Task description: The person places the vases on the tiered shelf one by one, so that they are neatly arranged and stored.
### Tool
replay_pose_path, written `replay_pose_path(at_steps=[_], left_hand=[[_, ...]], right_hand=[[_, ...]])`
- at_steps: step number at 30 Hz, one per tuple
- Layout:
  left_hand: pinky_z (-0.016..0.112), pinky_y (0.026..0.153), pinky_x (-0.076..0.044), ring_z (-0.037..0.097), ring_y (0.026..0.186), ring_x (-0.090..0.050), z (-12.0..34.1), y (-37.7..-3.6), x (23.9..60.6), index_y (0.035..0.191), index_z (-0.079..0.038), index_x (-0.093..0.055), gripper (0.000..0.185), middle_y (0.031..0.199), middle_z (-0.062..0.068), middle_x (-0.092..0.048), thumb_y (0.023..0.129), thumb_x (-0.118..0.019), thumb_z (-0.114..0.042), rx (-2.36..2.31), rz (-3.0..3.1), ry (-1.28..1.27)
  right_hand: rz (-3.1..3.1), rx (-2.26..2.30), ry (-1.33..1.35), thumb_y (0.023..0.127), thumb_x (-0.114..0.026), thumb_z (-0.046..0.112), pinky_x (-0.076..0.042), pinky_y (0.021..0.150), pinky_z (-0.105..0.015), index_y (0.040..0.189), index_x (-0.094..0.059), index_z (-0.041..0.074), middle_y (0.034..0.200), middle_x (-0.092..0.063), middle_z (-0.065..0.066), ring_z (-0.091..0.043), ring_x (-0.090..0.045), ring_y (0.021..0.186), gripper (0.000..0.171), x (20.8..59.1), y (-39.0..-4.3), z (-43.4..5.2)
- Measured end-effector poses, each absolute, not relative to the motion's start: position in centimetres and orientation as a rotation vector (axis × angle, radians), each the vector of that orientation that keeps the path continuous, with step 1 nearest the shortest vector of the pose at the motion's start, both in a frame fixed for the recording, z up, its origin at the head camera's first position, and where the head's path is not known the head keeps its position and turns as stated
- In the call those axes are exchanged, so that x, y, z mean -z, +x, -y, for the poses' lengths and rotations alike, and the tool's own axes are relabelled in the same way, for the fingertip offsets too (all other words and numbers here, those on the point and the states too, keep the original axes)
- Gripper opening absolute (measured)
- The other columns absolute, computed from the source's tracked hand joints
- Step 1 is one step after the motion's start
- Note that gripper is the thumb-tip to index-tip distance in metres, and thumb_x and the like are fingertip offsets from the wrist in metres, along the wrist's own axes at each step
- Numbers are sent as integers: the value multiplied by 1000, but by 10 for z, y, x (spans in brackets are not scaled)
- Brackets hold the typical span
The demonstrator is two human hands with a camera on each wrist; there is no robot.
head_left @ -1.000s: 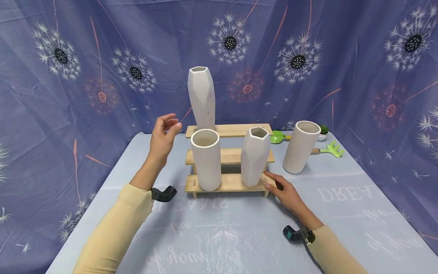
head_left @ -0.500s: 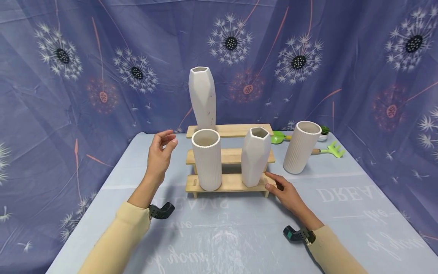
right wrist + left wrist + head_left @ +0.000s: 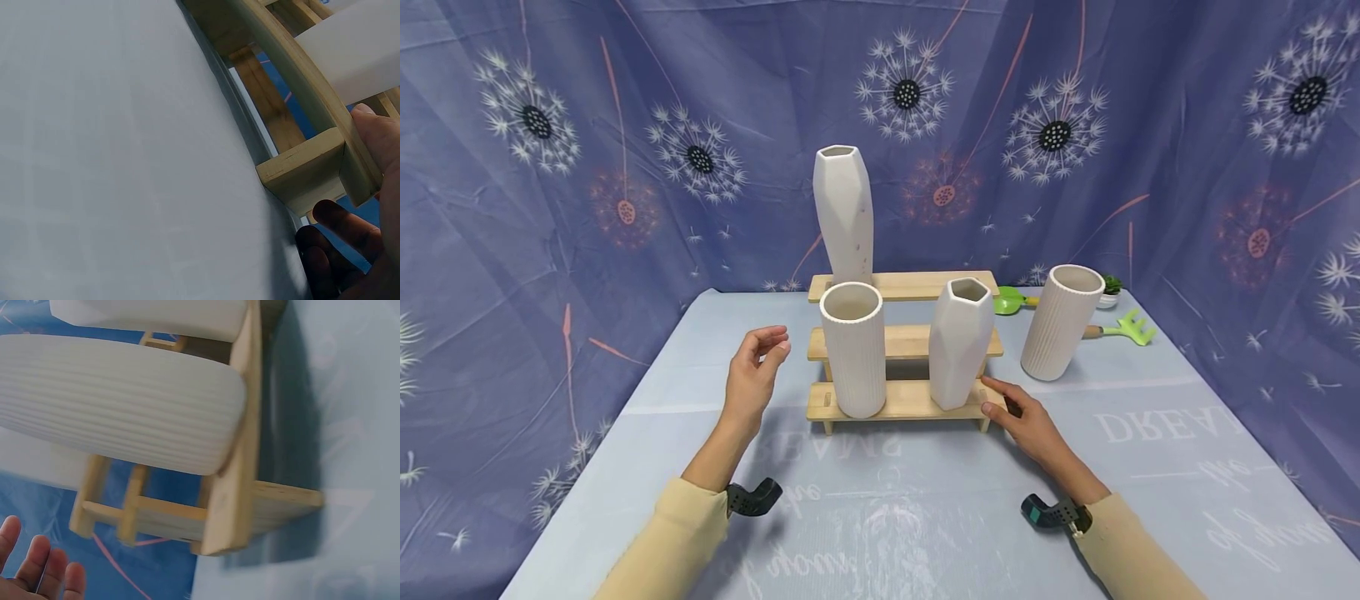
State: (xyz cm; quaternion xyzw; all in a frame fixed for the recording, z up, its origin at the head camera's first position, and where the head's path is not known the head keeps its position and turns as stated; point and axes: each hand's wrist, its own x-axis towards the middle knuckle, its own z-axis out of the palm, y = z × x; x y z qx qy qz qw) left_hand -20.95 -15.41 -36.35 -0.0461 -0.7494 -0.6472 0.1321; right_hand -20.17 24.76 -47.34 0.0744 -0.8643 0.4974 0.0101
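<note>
Two hands: right (image 3: 1033,425) grips rack (image 3: 917,402) corner; left (image 3: 752,375) hovers free

Potted plant (image 3: 1110,286) behind ribbed vase (image 3: 1060,333)
</note>
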Motion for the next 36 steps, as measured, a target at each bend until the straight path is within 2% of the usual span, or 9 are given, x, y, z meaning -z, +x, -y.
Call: replay_pose_path(at_steps=[2, 5, 9, 15, 20, 25, 30, 36], left_hand=[[20, 92, -38, 6, 107, -48, 155, -208, 369, 126, -5, -51, 35, 118, -1, -52, 96, -55, -22, 1877, 2193, -114], [20, 88, -39, 6, 107, -48, 155, -205, 378, 125, -7, -52, 34, 116, -4, -52, 96, -55, -24, 1877, 2240, -84], [21, 83, -39, 8, 108, -48, 155, -203, 389, 124, -9, -53, 34, 119, 0, -53, 95, -57, -26, 1866, 2305, -53], [30, 90, -39, 18, 113, -48, 156, -203, 405, 122, -9, -55, 32, 123, 10, -53, 93, -59, -24, 1832, 2363, -43], [36, 96, -36, 24, 121, -45, 157, -202, 418, 120, -10, -56, 31, 128, 12, -50, 91, -61, -21, 1811, 2424, -61], [38, 98, -36, 26, 123, -43, 155, -202, 430, 121, -6, -55, 35, 130, 12, -47, 91, -62, -21, 1782, 2468, -80], [37, 97, -37, 28, 122, -44, 153, -203, 437, 122, -6, -56, 35, 129, 14, -48, 90, -63, -20, 1787, 2488, -60], [36, 95, -40, 29, 122, -45, 150, -202, 445, 122, -11, -57, 33, 130, 14, -49, 91, -63, -23, 1799, 2519, -72]], right_hand=[[2701, -1538, 233, 91, -58, 42, -45, 95, -30, 141, -44, 22, 145, -42, -13, -27, -49, 123, 56, 475, -202, -248], [2710, -1524, 231, 91, -58, 44, -46, 94, -31, 141, -44, 23, 145, -42, -12, -26, -50, 121, 56, 476, -203, -249], [2707, -1521, 233, 91, -58, 43, -46, 94, -33, 141, -44, 23, 145, -43, -12, -26, -50, 121, 56, 476, -203, -248], [2711, -1516, 229, 91, -58, 43, -44, 98, -44, 141, -44, 22, 145, -42, -13, -29, -49, 123, 56, 476, -202, -248], [2714, -1512, 224, 91, -58, 44, -44, 97, -44, 141, -44, 22, 145, -43, -13, -28, -50, 121, 56, 476, -203, -248], [2709, -1527, 228, 91, -58, 43, -44, 97, -43, 141, -45, 22, 145, -43, -14, -29, -50, 121, 56, 476, -203, -248], [2719, -1521, 217, 91, -58, 43, -45, 95, -36, 141, -45, 23, 145, -43, -13, -27, -50, 121, 56, 476, -203, -248], [2699, -1539, 241, 91, -59, 39, -43, 87, -15, 141, -44, 22, 145, -43, -14, -27, -50, 120, 55, 475, -202, -247]])
